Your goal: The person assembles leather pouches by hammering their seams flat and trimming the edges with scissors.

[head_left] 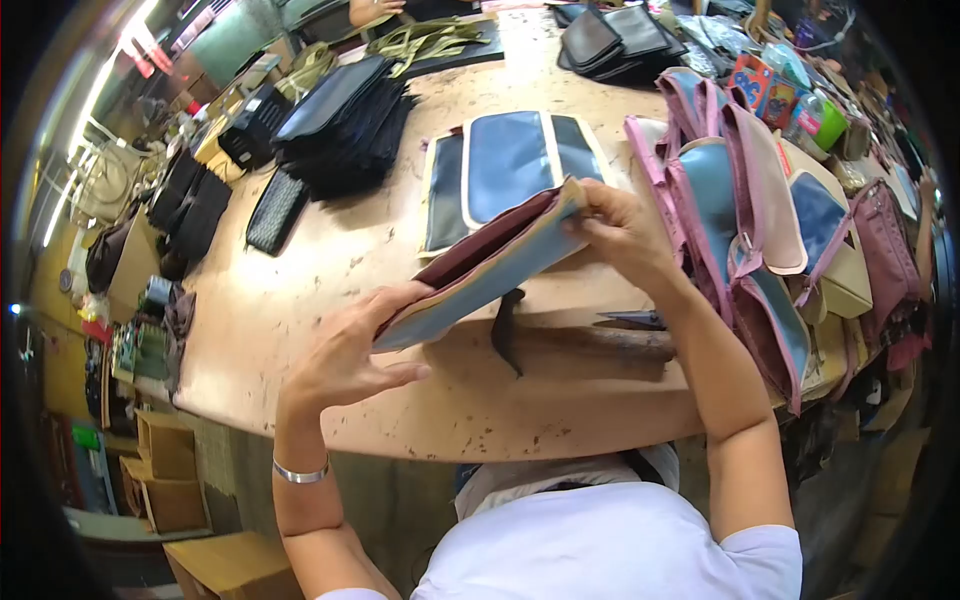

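Pinching the folded panel (480, 265) — left hand (345, 350), right hand (620, 230) — hammer (570, 340) underneath, bags (750, 220) beside.

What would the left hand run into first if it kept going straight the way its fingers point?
The left hand grips the lower end of the folded blue and maroon panel, fingers aimed right across the table. Straight on, it would probably meet the hammer first, though depth is unclear.

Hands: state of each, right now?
Left hand: closed on the near end of the fabric panel.
Right hand: pinching the panel's far end.
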Tool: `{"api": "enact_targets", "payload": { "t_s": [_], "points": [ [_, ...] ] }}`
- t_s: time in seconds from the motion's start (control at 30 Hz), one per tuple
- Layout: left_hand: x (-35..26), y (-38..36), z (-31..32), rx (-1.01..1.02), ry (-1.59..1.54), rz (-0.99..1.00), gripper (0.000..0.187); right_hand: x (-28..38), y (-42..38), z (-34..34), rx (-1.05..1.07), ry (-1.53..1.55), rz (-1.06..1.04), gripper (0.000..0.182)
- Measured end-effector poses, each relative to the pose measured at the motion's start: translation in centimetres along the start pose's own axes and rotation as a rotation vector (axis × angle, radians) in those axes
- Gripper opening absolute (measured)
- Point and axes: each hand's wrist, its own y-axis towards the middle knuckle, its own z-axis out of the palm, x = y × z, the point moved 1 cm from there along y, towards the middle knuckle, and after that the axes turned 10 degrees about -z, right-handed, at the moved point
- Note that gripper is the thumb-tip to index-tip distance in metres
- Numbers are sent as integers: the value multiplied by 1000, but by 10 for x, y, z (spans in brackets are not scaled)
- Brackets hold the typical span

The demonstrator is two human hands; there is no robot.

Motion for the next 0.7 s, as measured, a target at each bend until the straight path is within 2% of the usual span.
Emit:
{"api": "enact_targets", "payload": {
  "t_s": [0.03, 0.1, 0.13, 0.17, 0.2, 0.27, 0.3, 0.4, 0.47, 0.57, 0.7],
  "points": [
    [-1, -4, 3, 17, -35, -67, 51, 3, -4, 5, -30, 20, 21, 27],
    [-14, -4, 11, 58, -107, -193, 49, 33, -10, 13, -292, -565, -262, 30],
    [-22, -5, 10, 107, -182, -290, 45, 47, -12, 19, -307, -638, -468, 32],
    [-31, -5, 9, 149, -253, -390, 41, 61, -15, 28, -198, -664, -600, 32],
    [-19, -5, 15, 128, -275, -239, 38, 71, -18, 38, -88, -687, -735, 32],
    [-6, -5, 27, 90, -298, 31, 32, 68, -26, 64, 68, -756, -789, 30],
    [-5, -5, 31, 87, -318, 6, 32, 66, -30, 72, 141, -793, -817, 29],
    [-7, -6, 41, 71, -344, -85, 31, 64, -40, 76, 188, -819, -751, 16],
    [-11, -7, 46, 67, -308, -167, 31, 61, -49, 86, 161, -870, -760, 12],
    [-2, -8, 62, -55, -270, -10, 31, 59, -55, 91, 196, -907, -763, 12],
    [-2, -10, 59, -127, -135, -35, 32, 60, -58, 91, 275, -918, -773, 9]
  ]
}}
